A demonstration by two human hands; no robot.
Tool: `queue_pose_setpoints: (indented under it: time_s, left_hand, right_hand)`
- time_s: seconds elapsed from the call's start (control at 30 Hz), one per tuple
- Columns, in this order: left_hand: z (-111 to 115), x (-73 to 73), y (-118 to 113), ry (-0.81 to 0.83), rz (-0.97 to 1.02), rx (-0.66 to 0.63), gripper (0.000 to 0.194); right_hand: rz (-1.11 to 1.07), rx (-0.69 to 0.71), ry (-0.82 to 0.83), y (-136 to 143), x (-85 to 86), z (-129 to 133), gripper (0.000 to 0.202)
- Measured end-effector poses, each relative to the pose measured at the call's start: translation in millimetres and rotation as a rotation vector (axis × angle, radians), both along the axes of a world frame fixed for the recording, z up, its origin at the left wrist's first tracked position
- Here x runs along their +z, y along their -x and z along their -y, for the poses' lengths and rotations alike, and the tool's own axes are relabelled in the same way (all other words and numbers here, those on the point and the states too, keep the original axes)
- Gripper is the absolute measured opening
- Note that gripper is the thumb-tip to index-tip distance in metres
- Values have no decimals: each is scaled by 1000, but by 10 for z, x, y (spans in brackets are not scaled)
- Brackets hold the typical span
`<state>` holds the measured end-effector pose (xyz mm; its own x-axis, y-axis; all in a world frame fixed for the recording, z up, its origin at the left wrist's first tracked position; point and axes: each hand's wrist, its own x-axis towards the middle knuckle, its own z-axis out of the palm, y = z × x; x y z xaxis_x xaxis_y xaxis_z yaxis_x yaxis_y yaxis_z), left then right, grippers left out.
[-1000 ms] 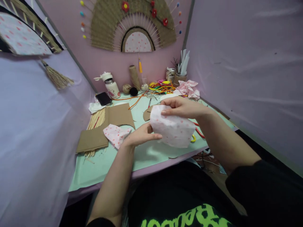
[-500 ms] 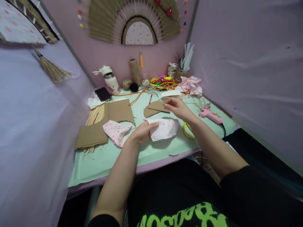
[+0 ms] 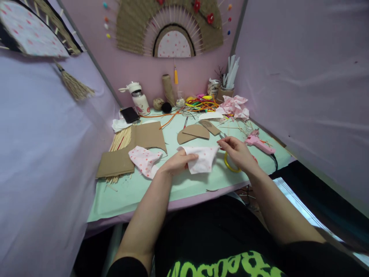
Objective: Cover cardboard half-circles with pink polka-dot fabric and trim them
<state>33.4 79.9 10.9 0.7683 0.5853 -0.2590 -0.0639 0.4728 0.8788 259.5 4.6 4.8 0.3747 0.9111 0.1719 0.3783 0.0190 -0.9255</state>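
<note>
Your left hand is gripping the dotted sheet while your right is hovering at its far corner.
You are pinching the dotted sheet [image 3: 203, 161] by its left side, your left hand's [image 3: 178, 161] thumb lying on top; the sheet is extending rightward from that hand over the green tabletop [image 3: 184, 190]. Your right hand [image 3: 238, 152] is curling its fingers just beside the sheet's upper right corner, near the yellow loop [image 3: 226, 161]; whether it is grasping anything you cannot tell from here. Half a second ago that hand was reaching farther forward, by the cardboard pieces [image 3: 187, 136]; now it is sitting lower and to the right, while your left is keeping its hold.
</note>
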Motion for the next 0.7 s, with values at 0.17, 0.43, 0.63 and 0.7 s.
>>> queue_pose_setpoints:
  time_s: [0.17, 0.43, 0.63, 0.7]
  left_hand:
    - [28, 74, 174, -41, -59, -400, 34]
    - [-5, 144, 192, -145, -182, -466, 23]
    - [-199, 52, 124, -381, -215, 386, 27]
    - [-250, 44, 215, -584, -349, 645, 30]
  right_hand:
    - [-609, 322, 267, 262, 23, 78, 45]
    - [-682, 298, 220, 477, -17, 46, 44]
    - [-323, -258, -166, 241, -127, -196, 29]
    - [-150, -258, -148, 196, -195, -198, 24]
